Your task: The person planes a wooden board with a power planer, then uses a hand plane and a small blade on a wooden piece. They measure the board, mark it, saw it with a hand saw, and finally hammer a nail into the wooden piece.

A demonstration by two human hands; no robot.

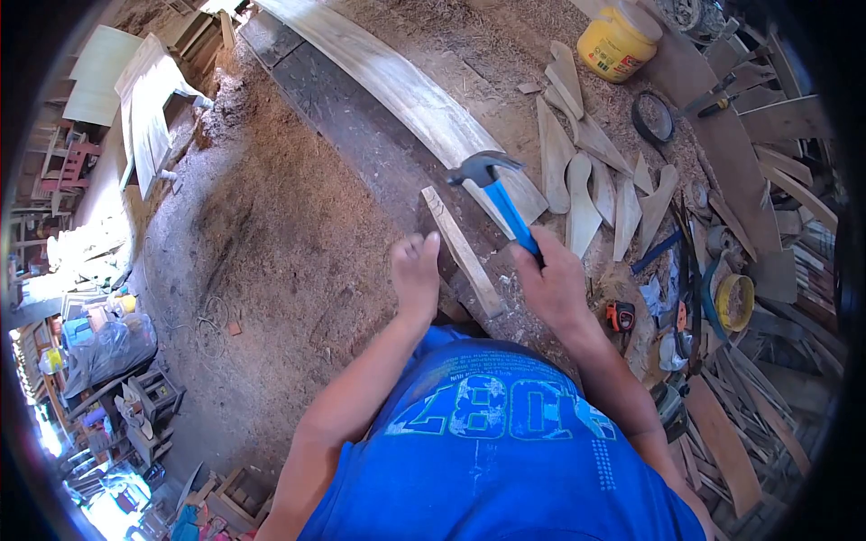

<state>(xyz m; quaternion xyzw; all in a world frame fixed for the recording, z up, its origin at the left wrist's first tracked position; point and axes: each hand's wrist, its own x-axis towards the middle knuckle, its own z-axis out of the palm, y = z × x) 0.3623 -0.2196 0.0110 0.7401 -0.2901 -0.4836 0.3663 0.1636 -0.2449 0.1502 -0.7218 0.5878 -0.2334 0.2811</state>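
My right hand (554, 281) is wrapped round the blue handle of a claw hammer (508, 209), whose dark metal head is raised over the bench. Left of it, my left hand (417, 275) is closed, thumb and fingers curled together; anything small inside is hidden. Between the two hands a narrow wooden strip (462, 252) lies on the dark wooden workbench (347, 126), with some marks near its far end. Beyond the hammer, a long, pale, curved board (397, 86) stretches along the bench.
Several cut wooden pieces (582, 203) lie to the right, below a yellow tub (619, 41). A tape measure (621, 316), a roll of dark tape (653, 117) and a yellow container (734, 302) are also on that side. Sawdust covers the floor (262, 270) at left.
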